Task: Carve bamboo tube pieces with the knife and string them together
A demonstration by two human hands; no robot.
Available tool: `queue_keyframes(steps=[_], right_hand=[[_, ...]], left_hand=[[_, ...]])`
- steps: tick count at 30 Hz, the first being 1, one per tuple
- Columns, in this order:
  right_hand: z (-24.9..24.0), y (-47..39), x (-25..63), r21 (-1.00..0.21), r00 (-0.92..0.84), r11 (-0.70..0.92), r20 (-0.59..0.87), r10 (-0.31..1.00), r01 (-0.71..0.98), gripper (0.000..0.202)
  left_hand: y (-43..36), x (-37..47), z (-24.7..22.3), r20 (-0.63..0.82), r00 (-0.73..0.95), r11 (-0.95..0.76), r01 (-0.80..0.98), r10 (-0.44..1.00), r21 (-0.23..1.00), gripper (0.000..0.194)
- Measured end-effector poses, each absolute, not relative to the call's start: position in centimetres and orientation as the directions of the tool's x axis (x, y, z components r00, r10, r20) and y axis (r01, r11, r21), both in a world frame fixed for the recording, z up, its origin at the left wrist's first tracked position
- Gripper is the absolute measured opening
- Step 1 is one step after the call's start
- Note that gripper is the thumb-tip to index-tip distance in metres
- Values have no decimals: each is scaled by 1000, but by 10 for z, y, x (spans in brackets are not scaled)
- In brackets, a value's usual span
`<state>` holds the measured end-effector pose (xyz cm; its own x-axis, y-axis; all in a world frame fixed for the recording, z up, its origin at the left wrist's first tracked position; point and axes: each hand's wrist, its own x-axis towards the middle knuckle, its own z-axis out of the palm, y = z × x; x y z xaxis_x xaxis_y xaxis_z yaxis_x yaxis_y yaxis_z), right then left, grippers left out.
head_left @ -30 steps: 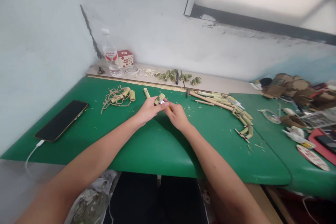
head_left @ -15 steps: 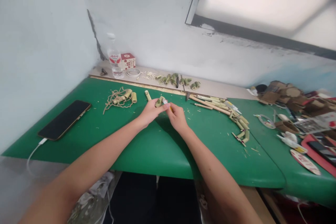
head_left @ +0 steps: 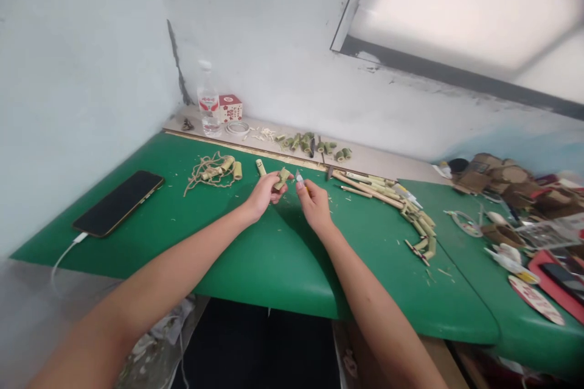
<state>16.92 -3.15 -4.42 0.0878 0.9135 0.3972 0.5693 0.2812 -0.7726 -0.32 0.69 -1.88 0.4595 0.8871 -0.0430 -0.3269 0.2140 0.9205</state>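
My left hand [head_left: 265,193] is closed around a short green piece of bamboo [head_left: 281,179], which tilts up to the right. In my right hand [head_left: 314,202] is a utility knife [head_left: 299,177], its blade pointing up and apart from the bamboo. Just behind my left hand a pale bamboo tube [head_left: 260,166] with dark marks lies on the green table mat [head_left: 274,261]. To the left, brown twine [head_left: 196,177] tangles around a few cut bamboo tubes [head_left: 237,171].
A phone [head_left: 119,203] on a white cable lies at left. Along the back ledge are a water bottle [head_left: 209,106], a red-and-white box [head_left: 231,109], a tape roll [head_left: 238,127] and several bamboo pieces [head_left: 303,141]. A hammer [head_left: 365,187] and jointed bamboo segments [head_left: 420,228] lie right.
My hands have moved apart. The knife has come away from the bamboo, and the left hand has turned the piece so more of it shows. The view has shifted slightly.
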Motion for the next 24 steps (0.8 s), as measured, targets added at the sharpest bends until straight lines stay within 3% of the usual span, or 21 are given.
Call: queue_keyframes(steps=[7,12,19,24], right_hand=[[-35,-38,163,-709,-53,313,364,930,632,56],[-32,-38,165,-704,11,271,368,930,657,50],[-30,-40,165,-712,60,244,372,926,658,43],[-30,-39,165,-706,94,244,403,910,665,44]], left_hand=[[10,-5,-20,-26,353,144,-315,935,938,22],[11,-4,-24,20,301,81,-318,953,945,14],[12,-3,-24,65,271,22,-309,960,951,32],[11,-1,-28,85,291,1,-283,953,959,34]])
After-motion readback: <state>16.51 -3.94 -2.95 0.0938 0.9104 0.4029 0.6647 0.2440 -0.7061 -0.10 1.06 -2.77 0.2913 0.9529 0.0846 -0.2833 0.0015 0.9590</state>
